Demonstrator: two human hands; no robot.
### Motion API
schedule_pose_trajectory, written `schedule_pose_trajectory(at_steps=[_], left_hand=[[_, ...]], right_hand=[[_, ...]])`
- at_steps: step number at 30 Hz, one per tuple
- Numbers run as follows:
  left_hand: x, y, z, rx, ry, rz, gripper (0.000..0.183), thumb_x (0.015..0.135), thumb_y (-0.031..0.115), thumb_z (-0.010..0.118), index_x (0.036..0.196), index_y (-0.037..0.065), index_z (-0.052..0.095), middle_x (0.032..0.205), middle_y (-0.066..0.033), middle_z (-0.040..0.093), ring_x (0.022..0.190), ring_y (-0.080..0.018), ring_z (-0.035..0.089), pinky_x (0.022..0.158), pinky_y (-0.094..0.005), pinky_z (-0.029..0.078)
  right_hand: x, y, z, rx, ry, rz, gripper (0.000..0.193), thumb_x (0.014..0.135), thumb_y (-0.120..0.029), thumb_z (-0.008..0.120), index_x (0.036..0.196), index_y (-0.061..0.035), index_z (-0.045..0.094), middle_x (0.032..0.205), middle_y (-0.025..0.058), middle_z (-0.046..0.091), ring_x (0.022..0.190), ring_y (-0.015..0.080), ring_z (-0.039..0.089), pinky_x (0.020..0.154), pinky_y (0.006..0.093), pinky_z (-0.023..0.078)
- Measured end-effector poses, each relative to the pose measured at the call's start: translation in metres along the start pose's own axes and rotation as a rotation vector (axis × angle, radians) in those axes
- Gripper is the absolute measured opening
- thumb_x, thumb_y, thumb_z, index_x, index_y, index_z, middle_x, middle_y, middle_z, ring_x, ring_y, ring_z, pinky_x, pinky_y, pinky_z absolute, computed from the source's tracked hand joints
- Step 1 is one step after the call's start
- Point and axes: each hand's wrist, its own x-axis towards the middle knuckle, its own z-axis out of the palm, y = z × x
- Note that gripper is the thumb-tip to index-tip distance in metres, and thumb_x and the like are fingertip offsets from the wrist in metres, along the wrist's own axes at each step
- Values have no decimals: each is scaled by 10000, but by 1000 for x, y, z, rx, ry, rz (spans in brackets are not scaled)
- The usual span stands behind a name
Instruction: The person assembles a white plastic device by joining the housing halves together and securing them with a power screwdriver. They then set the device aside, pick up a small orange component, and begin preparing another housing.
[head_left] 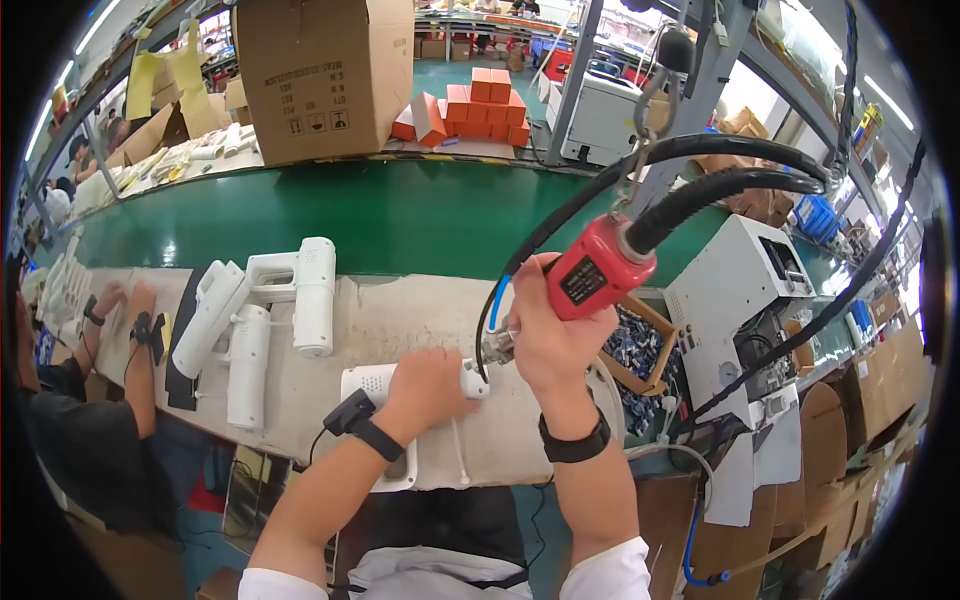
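Observation:
My right hand (560,345) is wrapped round a red power screwdriver (600,268) that hangs from a metal hook. The tool's lower end points down to the right end of a white plastic appliance housing (366,379); whether the tip touches it I cannot tell. With my left hand (432,388) I press the housing onto the worktable, fingers closed over its top and hiding its middle. The housing lies on its side, its loop handle toward me. A thin white rod or cord (460,452) extends from it toward the table's near edge.
More white housings (314,297) lie to the left, near a co-worker's hands (140,305). At right, a cardboard tray (655,380) holds many small dark metallic parts beside a white machine (735,300). Black hoses arch overhead. A green conveyor (450,215) runs behind, with a big carton (320,80).

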Motion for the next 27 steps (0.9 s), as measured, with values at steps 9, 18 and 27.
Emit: schedule_pose_trajectory(at_steps=[9,18,27], left_hand=[[2,-12,19,96,54,13,623,725,584,666,1045,51,656,1155,-117,602,968,-276,611,861,-373,420],[-1,-6,14,159,99,75,564,739,580,633,919,49,695,952,-70,609,970,-216,580,786,-369,426],[-1,-20,30,-99,176,90,577,695,549,702,965,47,613,900,-83,625,916,-237,614,779,-374,461]], right_hand=[[2,19,15,23,-13,56,66,863,-32,622,870,17,579,662,42,580,469,81,513,427,217,404],[-12,35,17,-101,-80,121,108,866,-79,662,826,-11,589,641,1,574,495,63,526,457,214,403],[-7,-39,6,-25,-17,2,76,859,-25,647,890,10,587,639,35,579,483,80,532,450,226,419]])
